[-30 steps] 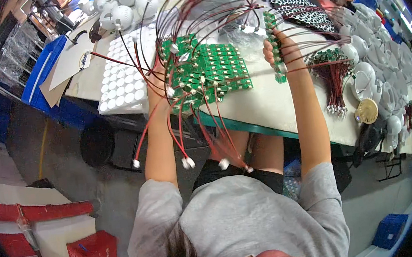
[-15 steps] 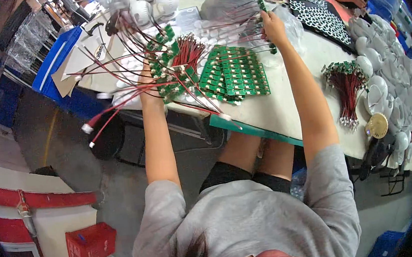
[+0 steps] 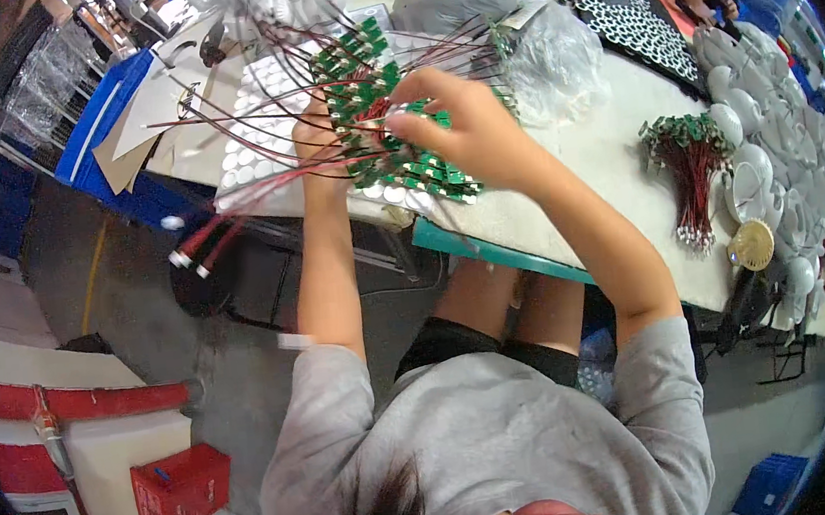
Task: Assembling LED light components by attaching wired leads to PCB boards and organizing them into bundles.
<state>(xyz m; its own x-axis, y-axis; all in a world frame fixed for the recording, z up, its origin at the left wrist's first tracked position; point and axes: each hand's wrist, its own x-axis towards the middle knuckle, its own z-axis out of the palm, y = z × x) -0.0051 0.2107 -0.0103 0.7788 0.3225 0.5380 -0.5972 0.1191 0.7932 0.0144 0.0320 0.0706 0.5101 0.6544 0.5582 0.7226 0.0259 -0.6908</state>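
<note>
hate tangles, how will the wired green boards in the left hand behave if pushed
The thin, curving wires would likely flop; the small, flat boards look light; the white plugs at wire ends may swing or snag.

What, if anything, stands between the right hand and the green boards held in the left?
Nothing visible blocks the right hand: its fingertips are close beside the green boards in the left hand. Contact is unclear. Loose wires fan mostly leftward.
</note>
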